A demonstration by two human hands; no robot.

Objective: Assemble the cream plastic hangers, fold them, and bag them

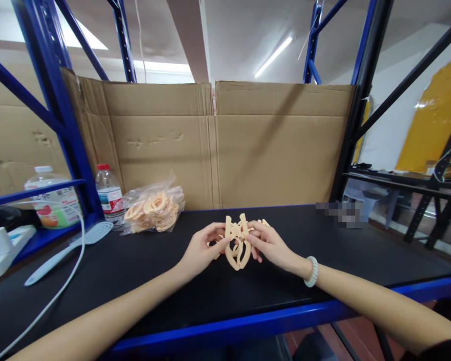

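Observation:
In front of me, above the black table top, both hands hold a pale beige openwork piece (237,261). Its lower part is a rounded, pointed loop with curved bars inside, and two short prongs stand up at its top. My left hand (205,246) is closed on its left side, thumb in front. On the right side, my right hand (271,245) pinches it between thumb and fingers; a pale bracelet circles that wrist. More beige parts (263,222) show behind my fingers, partly hidden, and I cannot tell whether they belong to the same piece.
A clear plastic bag (154,208) of similar beige pieces lies at the back left, beside a red-capped bottle (109,193). A hairbrush (73,248), a white cable (75,268) and a power strip (20,240) are at left. Cardboard (278,150) walls the back.

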